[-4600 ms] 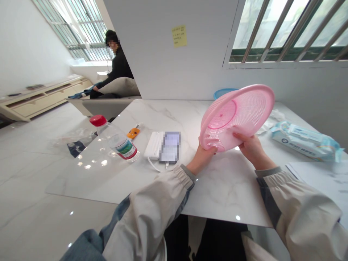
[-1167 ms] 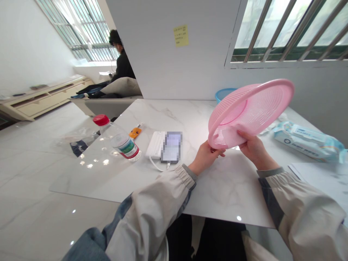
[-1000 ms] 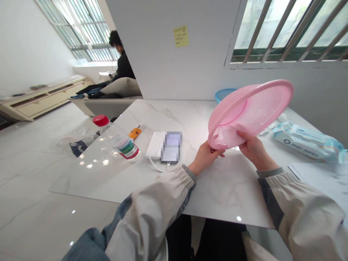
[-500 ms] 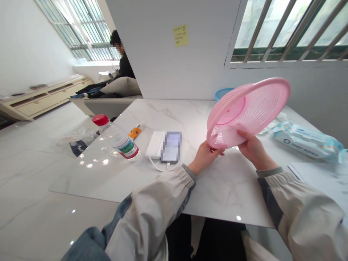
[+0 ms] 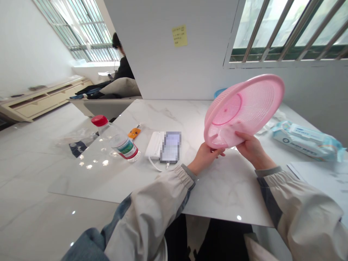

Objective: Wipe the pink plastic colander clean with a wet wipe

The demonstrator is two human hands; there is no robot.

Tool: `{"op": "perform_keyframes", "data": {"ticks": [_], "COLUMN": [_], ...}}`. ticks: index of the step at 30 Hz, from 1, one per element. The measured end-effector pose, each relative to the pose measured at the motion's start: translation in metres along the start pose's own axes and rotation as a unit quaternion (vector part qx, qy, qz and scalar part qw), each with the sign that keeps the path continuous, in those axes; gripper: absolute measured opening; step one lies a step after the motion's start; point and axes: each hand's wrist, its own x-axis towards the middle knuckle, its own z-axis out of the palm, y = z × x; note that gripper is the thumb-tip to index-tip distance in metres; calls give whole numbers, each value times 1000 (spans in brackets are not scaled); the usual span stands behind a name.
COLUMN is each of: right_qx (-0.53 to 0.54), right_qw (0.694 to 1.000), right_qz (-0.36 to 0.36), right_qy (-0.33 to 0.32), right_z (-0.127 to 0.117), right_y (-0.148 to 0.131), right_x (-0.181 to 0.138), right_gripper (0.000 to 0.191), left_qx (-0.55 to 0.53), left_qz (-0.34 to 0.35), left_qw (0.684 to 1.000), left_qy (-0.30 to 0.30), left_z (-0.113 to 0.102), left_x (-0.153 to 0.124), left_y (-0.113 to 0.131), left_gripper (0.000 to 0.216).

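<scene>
A round pink perforated basket (image 5: 247, 105) is held tilted above the white marble table (image 5: 168, 174), its underside turned toward me. My left hand (image 5: 205, 156) pinches its lower rim from below. My right hand (image 5: 251, 148) presses a white wipe (image 5: 231, 135) flat against the basket's outer wall near the rim, fingers closed on the cloth.
On the table lie a red-capped water bottle (image 5: 115, 139), a small orange object (image 5: 133, 132), a white power bank with a phone (image 5: 164, 146), and a wet-wipe pack (image 5: 307, 139). A blue basin (image 5: 219, 92) peeks behind the basket. Another person (image 5: 122, 67) sits far back left.
The basket has tipped and shifted slightly left, showing more of its underside. Both hands keep their hold at the lower rim. The person in the background has leaned further behind the wall.
</scene>
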Motion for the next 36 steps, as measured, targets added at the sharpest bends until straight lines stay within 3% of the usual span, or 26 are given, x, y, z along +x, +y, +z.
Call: {"op": "perform_keyframes", "data": {"ticks": [14,22,27,31,36], "right_qx": [7,25,8,17,19], "right_qw": [999,995,996,995,998], "right_qz": [-23,-30,-32,-39,-22], "right_qy": [38,90,87,89,53], "right_z": [-10,-15,-20,-21,-15], "right_y": [5,5,8,7,3], "right_x": [12,19,24,24,16], "right_gripper": [38,39,41,40,38], "left_qx": [5,-26,-48,-65,-87], "left_qz": [-3,49,83,51,2], "left_qw": [1000,997,989,993,996], "left_qy": [-4,60,117,90,-12], "left_z": [0,-1,-4,-3,1], "left_x": [0,2,1,-1,-3], "left_y": [5,3,9,11,8], "left_gripper": [42,43,63,78,89]}}
